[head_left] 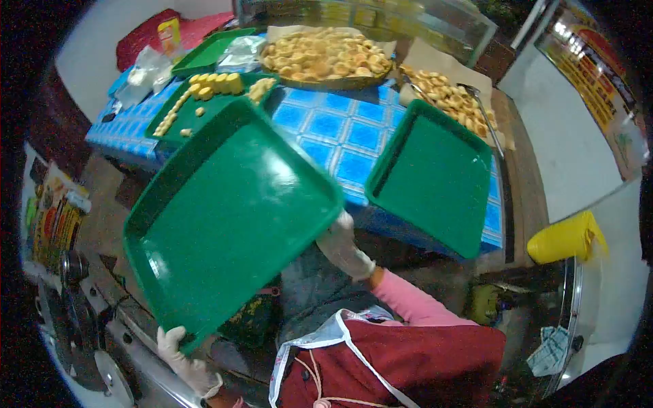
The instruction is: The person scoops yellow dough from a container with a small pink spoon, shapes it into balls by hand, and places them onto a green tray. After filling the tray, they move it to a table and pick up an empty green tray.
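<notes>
Head: hands [180, 353] [343, 248] on tray [231, 217] edges

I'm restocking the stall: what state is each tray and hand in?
large green plastic tray, empty, tilted, held up.
left gloved hand, gripping its lower corner.
right gloved hand, gripping its right edge.
second green plastic tray, empty, on the blue checked table.
rear green tray, partly filled with yellow pastries.
round tray, heaped with golden pastries.

Behind: table [326, 129]. Front: held tray [231, 217]. Right, on table edge: second tray [435, 177].
</notes>
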Motion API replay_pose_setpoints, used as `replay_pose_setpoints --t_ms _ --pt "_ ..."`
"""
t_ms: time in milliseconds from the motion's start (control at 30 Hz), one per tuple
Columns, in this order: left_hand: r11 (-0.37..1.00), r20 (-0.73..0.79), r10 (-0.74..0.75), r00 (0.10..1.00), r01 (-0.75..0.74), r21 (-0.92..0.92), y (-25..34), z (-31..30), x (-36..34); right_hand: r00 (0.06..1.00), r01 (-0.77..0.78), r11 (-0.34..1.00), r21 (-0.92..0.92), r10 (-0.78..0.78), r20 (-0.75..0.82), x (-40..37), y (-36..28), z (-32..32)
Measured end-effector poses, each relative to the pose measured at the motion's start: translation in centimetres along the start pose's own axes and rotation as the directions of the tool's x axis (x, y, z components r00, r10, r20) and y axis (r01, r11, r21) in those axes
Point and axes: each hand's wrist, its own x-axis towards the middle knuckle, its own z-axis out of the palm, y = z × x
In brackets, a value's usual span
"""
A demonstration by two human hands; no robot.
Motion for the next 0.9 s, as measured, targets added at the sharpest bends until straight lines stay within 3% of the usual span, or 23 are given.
replay_pose_setpoints --t_ms 33,67,133,233,300,333,367,433,467,500,533,567,600,633,700,733,767,833,867,900 --pt "0.998 0.103 -0.033 0.994 0.038 -0.049 -0.3 1.0 0.3 0.999 0.045 0.998 -0.031 -0.045 0.001 -1.5 0.3 -1.9" --pt "0.993 0.203 -0.064 0.977 0.084 -0.088 -0.7 1.9 0.7 0.99 0.138 0.971 -0.196 -0.136 0.021 -2.5 0.1 -4.1" --pt "0.973 0.281 0.185 0.942 -0.216 0.082 -0.1 5.7 0.9 0.948 0.314 0.816 -0.485 -0.296 0.117 -3.0 -1.6 -8.7" --pt "0.967 0.31 0.252 0.917 -0.254 -0.037 0.9 9.7 1.5 0.956 0.243 0.472 -0.848 -0.265 0.127 -2.2 -6.1 -14.4" --pt "0.954 0.311 0.297 0.903 -0.294 -0.058 0.9 11.8 1.4 0.969 0.171 0.358 -0.918 0.107 0.222 -1.7 -6.7 -17.6" --pt "0.942 0.22 0.334 0.917 -0.33 -0.053 1.2 13.2 0.9 0.963 0.041 0.47 -0.882 0.216 0.16 -1.9 -5.6 -18.7" --pt "0.951 0.272 0.31 0.911 -0.296 -0.093 2.0 13.9 0.9 0.942 -0.105 0.552 -0.827 0.322 0.095 -2.1 -4.6 -19.8" --pt "0.964 0.354 0.259 0.899 -0.217 -0.155 3.2 14.7 1.0 0.978 -0.024 0.672 -0.74 0.171 0.123 -2.0 -5.2 -22.1" --pt "0.97 0.35 0.237 0.906 -0.237 -0.045 1.3 15.4 0.8 0.989 0.068 0.638 -0.767 0.058 0.136 -1.9 -5.8 -23.2" --pt "0.942 0.307 0.306 0.901 -0.333 0.039 2.5 15.7 0.5 0.986 0.162 0.6 -0.784 -0.06 0.158 -1.7 -6.5 -24.3" --pt "0.9 0.263 0.372 0.89 -0.415 0.131 3.6 16.0 0.2 0.982 0.054 0.636 -0.77 0.105 0.155 -1.1 -7.7 -25.7" --pt "0.984 0.267 0.175 0.947 -0.165 -0.06 4.3 16.2 0.3 0.951 -0.048 0.651 -0.758 0.262 0.164 -0.2 -8.9 -27.2" --pt "0.963 0.261 -0.028 0.965 0.096 -0.251 5.1 16.5 0.4 0.943 -0.094 0.697 -0.711 0.291 0.161 0.3 -9.9 -28.4" --pt "0.869 0.324 -0.178 0.929 0.303 -0.392 5.1 16.9 0.5 0.932 -0.145 0.735 -0.662 0.327 0.159 0.3 -10.9 -29.5" --pt "0.479 0.422 -0.461 0.78 0.62 -0.621 5.2 17.7 0.9 0.977 0.033 0.775 -0.63 0.107 0.184 0.1 -12.4 -31.7" --pt "0.465 0.467 -0.438 0.768 0.638 -0.614 5.4 18.4 0.8 0.98 0.159 0.741 -0.652 -0.037 0.197 0.0 -12.9 -32.6" --pt "0.452 0.516 -0.412 0.751 0.66 -0.6 5.4 18.8 0.5 0.988 0.096 0.729 -0.677 0.014 0.155 -0.1 -14.1 -33.0" --pt "0.682 0.457 -0.404 0.792 0.594 -0.427 3.6 20.4 -1.1 0.991 -0.03 0.694 -0.72 0.115 0.069 -0.1 -16.3 -33.6" --pt "0.775 0.435 -0.387 0.813 0.542 -0.323 3.6 21.1 -1.5 0.97 -0.181 0.742 -0.645 0.243 0.007 0.1 -16.4 -34.3" --pt "0.733 0.553 -0.394 0.734 0.614 -0.293 3.1 22.0 -1.9 0.972 -0.173 0.742 -0.647 0.236 0.011 0.1 -16.6 -34.2"
